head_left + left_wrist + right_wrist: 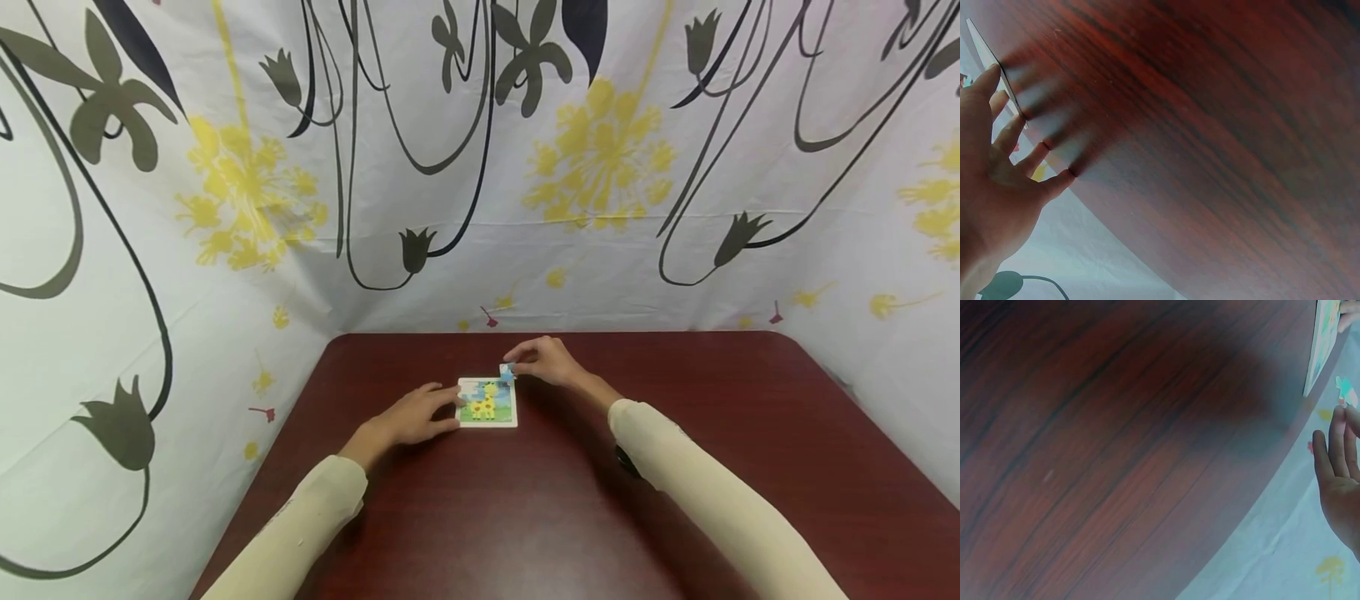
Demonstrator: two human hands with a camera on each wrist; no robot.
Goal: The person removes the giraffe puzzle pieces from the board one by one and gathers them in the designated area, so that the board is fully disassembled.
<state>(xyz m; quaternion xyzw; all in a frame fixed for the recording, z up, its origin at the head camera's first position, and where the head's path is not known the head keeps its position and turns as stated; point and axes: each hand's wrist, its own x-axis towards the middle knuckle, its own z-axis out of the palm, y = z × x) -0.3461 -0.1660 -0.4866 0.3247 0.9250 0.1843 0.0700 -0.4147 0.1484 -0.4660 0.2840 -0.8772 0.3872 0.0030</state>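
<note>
A white-bordered jigsaw puzzle [489, 408] with a yellow giraffe on green and blue lies flat on the table. My left hand [420, 414] rests at its left edge, fingers spread, fingertips on the border; in the left wrist view the left hand [1007, 150] touches the thin board [988, 53]. Over the puzzle's top right corner, my right hand [549, 362] pinches a small blue and white puzzle piece [507, 372] between thumb and fingertips. The right wrist view shows the right hand [1341, 469] holding that piece [1344, 390] up off the table, beside the board [1320, 347].
The dark red wooden table [562, 508] has rounded far corners. Behind it and along both sides hangs a white cloth [480, 192] printed with flowers and vines. Cream sleeves [720, 492] cover both forearms, and a dark band shows under the right one.
</note>
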